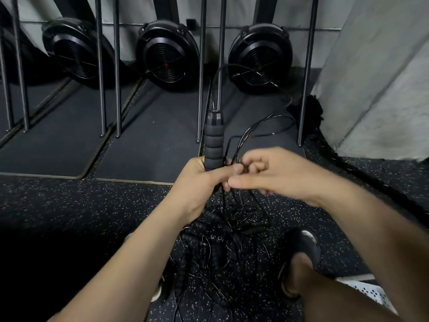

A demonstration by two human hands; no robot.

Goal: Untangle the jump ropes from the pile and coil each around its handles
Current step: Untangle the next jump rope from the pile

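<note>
Bare leg (325, 287) and shoe (306, 247) sit lowest, just beside the tangled black rope pile (218, 242) on the speckled floor (69, 205). Above the pile, the left hand (199, 182) grips one ribbed handle (213, 145) upright, and the right hand (278, 173), touching the left, pinches thin cord (246, 134) that loops off beside that handle. Three round black fans (169, 54) stand against the wall (371, 77) behind.

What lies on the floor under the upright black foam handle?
A tangled pile of black jump ropes with ribbed foam handles on the speckled rubber floor. The left forearm covers part, so the ropes cannot be counted.
</note>
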